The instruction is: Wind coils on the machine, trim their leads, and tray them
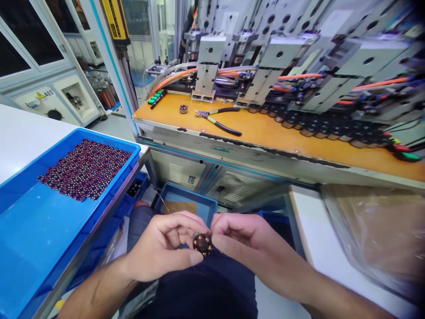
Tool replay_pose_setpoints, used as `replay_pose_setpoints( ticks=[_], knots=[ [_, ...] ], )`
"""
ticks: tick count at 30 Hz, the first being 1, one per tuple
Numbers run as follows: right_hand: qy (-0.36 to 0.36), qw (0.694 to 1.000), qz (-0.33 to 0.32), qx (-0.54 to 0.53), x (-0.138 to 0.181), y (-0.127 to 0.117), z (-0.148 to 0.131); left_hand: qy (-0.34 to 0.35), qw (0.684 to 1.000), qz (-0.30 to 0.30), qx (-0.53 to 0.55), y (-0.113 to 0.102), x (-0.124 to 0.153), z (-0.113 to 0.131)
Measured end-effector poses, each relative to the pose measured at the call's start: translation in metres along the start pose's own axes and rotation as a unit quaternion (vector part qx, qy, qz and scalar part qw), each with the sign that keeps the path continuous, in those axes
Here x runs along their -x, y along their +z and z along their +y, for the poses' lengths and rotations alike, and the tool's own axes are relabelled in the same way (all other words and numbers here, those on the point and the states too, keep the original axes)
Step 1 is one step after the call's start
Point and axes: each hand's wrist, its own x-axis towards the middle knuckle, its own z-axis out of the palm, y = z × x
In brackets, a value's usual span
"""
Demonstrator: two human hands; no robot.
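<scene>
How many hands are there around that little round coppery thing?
2. The left hand holds the coppery thing from one side; the right hand is at its other side, fingers bent. Some fingers are partly hidden, but no other hand shows there.

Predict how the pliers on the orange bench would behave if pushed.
The pliers would likely slide or swivel rather than roll, since they lie flat with handles spread. Their metallic-looking head suggests a stiff tool, probably heavier at that end.
</scene>
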Motion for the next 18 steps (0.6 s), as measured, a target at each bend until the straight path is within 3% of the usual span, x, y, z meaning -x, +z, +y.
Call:
replay_pose_setpoints(
  ticks=[4,8,13,18],
  knots=[
    [-0.018,0.998,0.002,0.067,0.0,-0.013,0.002,-0.04,0.999,-0.003,-0.007,-0.004,0.004,0.002],
    [-0.115,0.988,-0.023,0.101,-0.011,-0.023,-0.008,-0.084,0.996,-0.021,0.003,-0.004,0.005,0.002],
    [-0.176,0.972,-0.128,0.088,-0.031,-0.012,-0.02,-0.118,0.99,-0.042,0.058,0.0,0.005,0.001],
    [-0.2,0.969,-0.105,0.095,-0.037,0.0,-0.018,-0.126,0.99,-0.047,0.037,-0.002,0.008,0.004]
  ],
)
